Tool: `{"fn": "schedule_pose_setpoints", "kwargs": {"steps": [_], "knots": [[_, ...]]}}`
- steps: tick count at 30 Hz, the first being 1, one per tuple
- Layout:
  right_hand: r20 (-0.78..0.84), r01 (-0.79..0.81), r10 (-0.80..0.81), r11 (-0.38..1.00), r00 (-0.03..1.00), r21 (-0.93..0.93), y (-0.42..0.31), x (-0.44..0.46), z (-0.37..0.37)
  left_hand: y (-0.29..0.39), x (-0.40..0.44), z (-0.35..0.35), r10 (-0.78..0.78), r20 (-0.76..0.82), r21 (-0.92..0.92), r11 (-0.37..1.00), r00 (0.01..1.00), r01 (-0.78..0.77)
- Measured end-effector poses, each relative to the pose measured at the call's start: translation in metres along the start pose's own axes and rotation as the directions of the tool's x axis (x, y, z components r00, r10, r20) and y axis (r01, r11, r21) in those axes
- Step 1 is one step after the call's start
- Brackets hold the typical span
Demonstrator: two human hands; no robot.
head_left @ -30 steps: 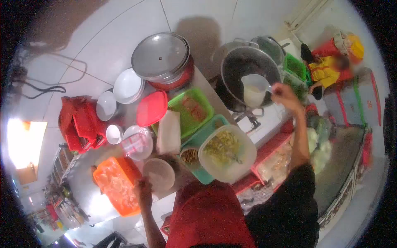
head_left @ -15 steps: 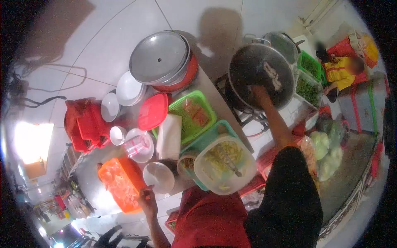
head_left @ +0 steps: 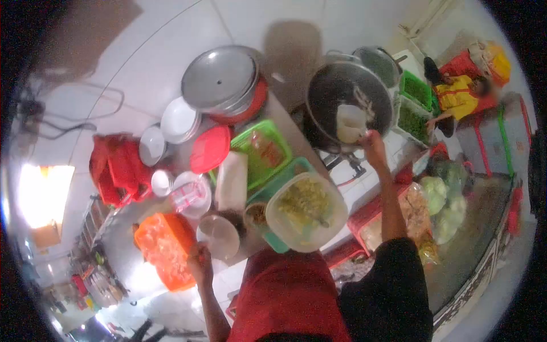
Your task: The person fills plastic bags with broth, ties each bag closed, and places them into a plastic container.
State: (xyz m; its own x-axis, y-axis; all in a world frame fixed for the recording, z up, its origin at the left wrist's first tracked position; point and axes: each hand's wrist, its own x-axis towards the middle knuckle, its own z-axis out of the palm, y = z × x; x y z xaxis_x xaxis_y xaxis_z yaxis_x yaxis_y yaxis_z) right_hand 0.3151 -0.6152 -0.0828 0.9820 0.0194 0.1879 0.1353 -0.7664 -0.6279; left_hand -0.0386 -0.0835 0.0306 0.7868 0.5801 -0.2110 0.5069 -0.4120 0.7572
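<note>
My right hand (head_left: 373,145) is at the near rim of a large dark pot (head_left: 322,82). Its fingers are closed on the edge of a pale, bowl-like scoop (head_left: 350,122), tilted over the pot's inside. Light strips of food (head_left: 362,101) lie in the pot beyond it. My left hand (head_left: 199,263) grips the near right edge of an orange plastic tub (head_left: 185,231), filled with pale pinkish pieces too blurred to name. Beside that hand stands a translucent bowl (head_left: 218,236). Between my arms is a clear square container (head_left: 310,242) of yellow-green cut food.
A green basket (head_left: 283,139) with a packet, a red lid (head_left: 211,149), white bowls (head_left: 179,119) and stacked metal pans (head_left: 219,80) crowd the counter. Green trays (head_left: 415,91) stand beyond the pot. A person in yellow (head_left: 458,97) is at the far right.
My right hand has drawn back from inside the pot to its near rim, and the pale scoop now shows in it. My left hand stays at the orange tub. The view shifted slightly.
</note>
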Motion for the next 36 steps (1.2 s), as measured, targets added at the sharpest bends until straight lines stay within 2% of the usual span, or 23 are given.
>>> {"fn": "schedule_pose_setpoints", "kwargs": {"steps": [1, 2, 3, 4, 5, 6, 7, 9, 10, 11, 13, 16, 18, 20, 22, 23, 24, 27, 29, 31, 33, 35, 36], "knots": [[-0.030, 0.081, -0.083, 0.994, 0.996, -0.069, -0.001, -0.012, 0.002, 0.001, 0.003, -0.003, -0.045, 0.000, -0.018, 0.999, 0.999, 0.045], [-0.010, 0.002, 0.002, 0.933, 1.000, 0.359, 0.009, -0.022, 0.009, 0.023, 0.003, -0.004, 0.025, 0.023, 0.103, 0.994, 0.999, -0.028], [-0.016, -0.028, 0.036, 0.925, 0.999, 0.378, 0.032, -0.030, 0.019, 0.043, 0.005, -0.006, 0.083, 0.053, 0.226, 0.970, 0.995, -0.093], [-0.021, -0.056, 0.070, 0.916, 0.997, 0.398, 0.056, -0.039, 0.029, 0.013, 0.011, -0.007, 0.274, 0.047, 0.294, 0.915, 0.960, -0.276], [0.004, 0.013, -0.014, 0.984, 1.000, 0.179, 0.034, -0.048, 0.008, 0.021, 0.011, -0.010, 0.131, 0.065, 0.342, 0.928, 0.989, -0.145], [-0.028, -0.052, 0.060, 0.969, 0.998, 0.243, 0.019, -0.061, 0.005, 0.021, 0.014, -0.010, 0.099, 0.045, 0.250, 0.962, 0.994, -0.107], [0.205, -0.406, 0.364, 0.884, 0.909, 0.232, -0.004, -0.065, -0.014, 0.016, 0.016, -0.012, 0.063, 0.045, 0.216, 0.974, 0.997, -0.072], [-0.042, -0.156, 0.184, 0.916, 0.982, 0.369, -0.027, -0.090, -0.021, 0.005, 0.021, -0.015, -0.009, 0.045, 0.147, 0.989, 0.999, 0.002], [-0.018, -0.224, 0.250, 0.895, 0.968, 0.385, -0.027, -0.099, -0.027, 0.003, 0.023, -0.016, 0.012, 0.053, 0.118, 0.993, 0.999, -0.018], [-0.041, -0.221, 0.252, 0.907, 0.967, 0.358, -0.026, -0.113, -0.033, -0.001, 0.026, -0.018, 0.063, 0.074, 0.111, 0.991, 0.995, -0.071], [-0.092, -0.217, 0.255, 0.928, 0.962, 0.302, -0.077, -0.131, -0.069, -0.010, 0.033, -0.023, 0.165, 0.115, 0.093, 0.980, 0.980, -0.176], [-0.149, -0.166, 0.205, 0.956, 0.967, 0.242, -0.119, -0.166, -0.116, 0.007, 0.039, -0.038, 0.352, 0.216, 0.154, 0.909, 0.911, -0.388], [-0.104, -0.192, 0.223, 0.950, 0.969, 0.245, -0.153, -0.192, -0.150, -0.002, 0.044, -0.045, 0.444, 0.279, 0.164, 0.852, 0.852, -0.497], [-0.109, -0.240, 0.286, 0.918, 0.952, 0.315, -0.208, -0.213, -0.174, -0.002, 0.045, -0.048, 0.482, 0.326, 0.082, 0.843, 0.813, -0.532], [-0.130, -0.194, 0.243, 0.931, 0.961, 0.308, -0.262, -0.227, -0.177, 0.001, 0.047, -0.050, 0.554, 0.347, -0.057, 0.818, 0.757, -0.572], [-0.145, -0.172, 0.223, 0.938, 0.964, 0.300, -0.285, -0.235, -0.177, 0.003, 0.049, -0.050, 0.522, 0.370, -0.023, 0.832, 0.769, -0.554], [-0.022, -0.202, 0.229, 0.899, 0.973, 0.389, -0.300, -0.242, -0.179, 0.004, 0.049, -0.049, 0.488, 0.394, 0.008, 0.845, 0.779, -0.534], [0.085, -0.234, 0.222, 0.830, 0.971, 0.506, -0.325, -0.269, -0.154, 0.002, 0.055, -0.041, 0.427, 0.481, 0.105, 0.839, 0.766, -0.534], [0.225, -0.235, 0.133, 0.815, 0.965, 0.530, -0.345, -0.275, -0.127, -0.003, 0.057, -0.033, 0.443, 0.501, 0.123, 0.814, 0.743, -0.568], [0.341, -0.301, 0.137, 0.816, 0.930, 0.493, -0.374, -0.279, -0.096, -0.013, 0.061, -0.027, 0.501, 0.473, 0.101, 0.786, 0.725, -0.610], [0.369, -0.399, 0.220, 0.748, 0.903, 0.530, -0.375, -0.293, -0.055, -0.003, 0.055, -0.033, 0.493, 0.465, 0.014, 0.827, 0.736, -0.563], [0.534, -0.422, 0.136, 0.781, 0.834, 0.460, -0.377, -0.290, -0.032, -0.004, 0.053, -0.034, 0.516, 0.465, -0.022, 0.819, 0.719, -0.574], [0.489, -0.293, 0.042, 0.843, 0.871, 0.451, -0.385, -0.289, -0.023, -0.010, 0.054, -0.032, 0.545, 0.469, -0.015, 0.792, 0.695, -0.611]]}}
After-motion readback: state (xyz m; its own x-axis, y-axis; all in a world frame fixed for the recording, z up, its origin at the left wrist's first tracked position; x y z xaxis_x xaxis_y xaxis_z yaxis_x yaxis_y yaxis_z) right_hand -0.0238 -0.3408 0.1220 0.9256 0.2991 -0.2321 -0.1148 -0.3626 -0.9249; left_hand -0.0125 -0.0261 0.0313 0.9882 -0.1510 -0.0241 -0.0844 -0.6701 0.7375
